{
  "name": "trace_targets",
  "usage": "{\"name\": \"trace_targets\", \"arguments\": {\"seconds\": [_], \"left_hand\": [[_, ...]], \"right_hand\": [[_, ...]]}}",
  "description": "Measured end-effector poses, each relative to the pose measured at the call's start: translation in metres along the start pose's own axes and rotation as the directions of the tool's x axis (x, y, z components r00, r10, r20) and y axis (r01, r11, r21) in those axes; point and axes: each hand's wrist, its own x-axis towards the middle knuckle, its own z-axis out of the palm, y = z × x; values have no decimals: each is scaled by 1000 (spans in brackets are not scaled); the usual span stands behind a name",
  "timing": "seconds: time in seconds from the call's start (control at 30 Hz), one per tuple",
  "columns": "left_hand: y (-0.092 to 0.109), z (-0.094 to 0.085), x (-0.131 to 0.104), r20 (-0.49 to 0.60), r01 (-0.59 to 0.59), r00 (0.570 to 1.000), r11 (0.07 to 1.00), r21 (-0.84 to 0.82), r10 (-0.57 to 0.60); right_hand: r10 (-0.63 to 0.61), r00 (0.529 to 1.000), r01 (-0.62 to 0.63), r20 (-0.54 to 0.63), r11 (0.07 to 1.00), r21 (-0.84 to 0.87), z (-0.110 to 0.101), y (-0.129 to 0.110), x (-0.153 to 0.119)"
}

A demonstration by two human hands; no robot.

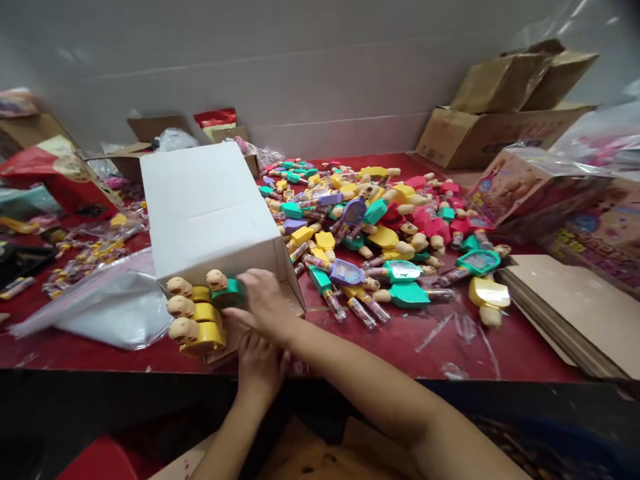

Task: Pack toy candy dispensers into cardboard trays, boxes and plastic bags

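Observation:
A white cardboard box [210, 213] lies on its side, its opening facing me. At its mouth, three yellow toys [207, 333] with bear-shaped heads form a row. My right hand [265, 300] reaches to the opening, fingers closed on a green bear-head toy [231, 293] beside the yellow ones; the fingers partly cover it. Below it, my left hand [260, 363] has its fingers bent at the lower edge of the box opening, close under my right wrist. The box's inside is mostly hidden.
A large pile of yellow, green, purple and pink toys [395, 293] spreads over the red table [380, 350]. Flat cardboard sheets [575, 300] are stacked at right, near printed boxes [520, 187]. Brown cartons [500, 133] stand behind. A plastic bag [120, 313] lies left.

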Motion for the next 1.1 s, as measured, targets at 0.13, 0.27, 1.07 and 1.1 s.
{"name": "trace_targets", "arguments": {"seconds": [0.13, 0.27, 1.07, 1.1], "left_hand": [[6, -3, 4, 49, 50, 998, 999, -13, -50], [13, -2, 10, 48, 135, 990, 983, -125, -130], [55, -35, 20, 676, 664, 730, -333, -669, 99], [51, -37, 15, 585, 578, 811, -124, -807, -29]], "right_hand": [[158, 985, -168, -72, 973, -157, -93, 58, -51], [301, 946, -250, 119, 913, -323, -120, 83, -86], [752, 555, -712, 355, 208, 671, -117, 19, -43], [742, 595, -686, 309, 269, 676, -114, 15, -30]]}}
